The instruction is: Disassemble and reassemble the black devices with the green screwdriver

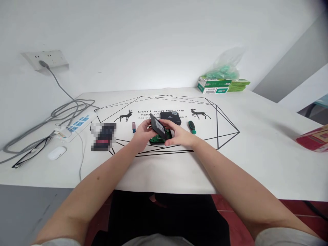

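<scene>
My left hand and my right hand are both closed on a flat dark rectangular piece with a grey label, tilted up between them. Its exact kind is not clear. Directly beneath it a green circuit board lies on the mat, partly covered by the piece and my fingers. Just behind my right hand rests a black flat casing with a small printed mark. A screwdriver with a pinkish and blue handle lies left of my left hand. On the other side is a green and black screwdriver handle.
A white mat with printed deer covers the table. At left are a power strip, looped grey cable, glasses, a white mouse and a blurred-out item. Green boxes stand back right; a red box sits far right.
</scene>
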Tool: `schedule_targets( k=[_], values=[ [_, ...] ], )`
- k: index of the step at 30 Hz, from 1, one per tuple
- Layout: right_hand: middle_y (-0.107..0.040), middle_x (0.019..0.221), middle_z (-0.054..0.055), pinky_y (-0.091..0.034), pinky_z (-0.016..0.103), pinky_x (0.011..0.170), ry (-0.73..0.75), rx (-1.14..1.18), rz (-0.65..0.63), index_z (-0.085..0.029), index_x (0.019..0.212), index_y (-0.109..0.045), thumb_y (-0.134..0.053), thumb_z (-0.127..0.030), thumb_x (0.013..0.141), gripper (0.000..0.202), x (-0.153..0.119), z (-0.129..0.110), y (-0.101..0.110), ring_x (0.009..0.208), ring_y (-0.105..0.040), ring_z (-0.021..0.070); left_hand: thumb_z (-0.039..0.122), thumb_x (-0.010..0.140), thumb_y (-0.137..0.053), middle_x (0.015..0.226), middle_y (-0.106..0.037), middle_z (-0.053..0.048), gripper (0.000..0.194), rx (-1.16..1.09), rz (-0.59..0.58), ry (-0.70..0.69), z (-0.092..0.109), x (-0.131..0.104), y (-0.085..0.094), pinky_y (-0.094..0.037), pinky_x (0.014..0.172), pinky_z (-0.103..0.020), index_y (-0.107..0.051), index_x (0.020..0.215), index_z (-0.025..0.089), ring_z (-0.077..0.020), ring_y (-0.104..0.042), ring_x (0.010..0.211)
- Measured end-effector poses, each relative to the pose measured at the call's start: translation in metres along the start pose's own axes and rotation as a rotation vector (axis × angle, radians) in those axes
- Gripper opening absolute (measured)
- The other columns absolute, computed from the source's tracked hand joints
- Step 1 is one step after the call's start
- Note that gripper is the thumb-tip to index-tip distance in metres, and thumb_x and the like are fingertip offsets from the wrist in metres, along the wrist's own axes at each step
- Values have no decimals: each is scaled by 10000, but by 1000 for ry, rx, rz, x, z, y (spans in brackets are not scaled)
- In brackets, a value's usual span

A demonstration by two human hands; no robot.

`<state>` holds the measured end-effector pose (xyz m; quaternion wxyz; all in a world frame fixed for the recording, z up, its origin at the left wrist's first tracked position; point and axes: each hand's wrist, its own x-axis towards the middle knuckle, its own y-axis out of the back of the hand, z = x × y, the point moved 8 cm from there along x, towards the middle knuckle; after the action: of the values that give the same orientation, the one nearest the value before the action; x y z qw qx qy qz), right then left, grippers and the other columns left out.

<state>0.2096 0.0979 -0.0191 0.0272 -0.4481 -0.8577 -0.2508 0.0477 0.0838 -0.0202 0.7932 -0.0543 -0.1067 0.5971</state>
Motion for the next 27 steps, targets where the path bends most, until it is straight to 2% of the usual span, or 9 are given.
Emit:
schedule_targets(
  k=[2,5,8,9,11,14,17,22,27],
  values=[
    [-563,1673,147,-404,621,1316,-5,23,-8,-295,1663,-466,-991,-593,669,1163,-1,0,-3,1521,-569,404,378,639,-1002,1209,-761,-72,682,48,-34,4,-1,2,1,-551,1053,-436,-633,1194,230,-285,-711,1201],
    [-555,1668,136,-398,631,1319,24,-81,88,-306,1638,-509,-956,-470,712,1041,-2,-1,9,1534,-551,404,397,650,-991,1409,-692,-138,814,214,-68,-27,4,5,11,-517,1131,-509,-603,1346,233,-357,-635,1367],
    [-552,1651,140,-384,644,1323,60,-229,142,-297,1586,-576,-951,-424,682,987,-1,-2,23,1547,-527,421,428,668,-984,1683,-468,-172,1176,510,-49,-79,16,5,30,-364,1283,-595,-375,1665,293,-408,-473,1554],
    [-558,1637,147,-379,652,1323,57,-266,136,-288,1573,-591,-957,-428,671,983,0,0,25,1542,-529,425,455,690,-973,1754,-377,-161,1223,632,-80,-66,17,4,34,-302,1320,-616,-316,1712,316,-423,-408,1600],
    [-561,1624,160,-367,664,1327,37,-326,99,-267,1560,-609,-966,-434,659,983,2,3,27,1542,-524,427,506,700,-961,1815,-281,-136,1193,863,-209,-42,17,2,35,-243,1359,-607,-362,1713,310,-432,-234,1680],
    [-544,1641,173,-355,668,1330,-10,-397,28,-243,1562,-616,-970,-425,657,988,5,10,23,1562,-491,424,556,770,-895,1804,-324,-122,1057,1034,-279,-49,18,0,35,-205,1383,-592,-440,1684,280,-404,-164,1703],
    [-543,1658,171,-337,685,1326,-28,-453,-14,-248,1564,-624,-974,-438,653,994,8,13,18,1566,-470,437,544,795,-866,1745,-427,-124,982,1079,-288,-57,15,1,32,-256,1365,-600,-483,1656,268,-405,-260,1666],
    [-582,1649,147,-317,725,1303,-52,-503,-57,-262,1561,-637,-974,-525,642,1014,10,13,13,1552,-458,478,524,740,-891,1632,-537,-155,999,1120,-271,-41,15,2,31,-349,1315,-603,-529,1622,225,-431,-366,1593],
    [-553,1688,146,-322,717,1298,-96,-522,-76,-258,1588,-617,-968,-575,646,1055,8,15,14,1560,-426,473,529,731,-896,1602,-567,-153,987,1153,-269,-21,17,2,31,-327,1313,-619,-545,1610,249,-427,-373,1588]
  ],
)
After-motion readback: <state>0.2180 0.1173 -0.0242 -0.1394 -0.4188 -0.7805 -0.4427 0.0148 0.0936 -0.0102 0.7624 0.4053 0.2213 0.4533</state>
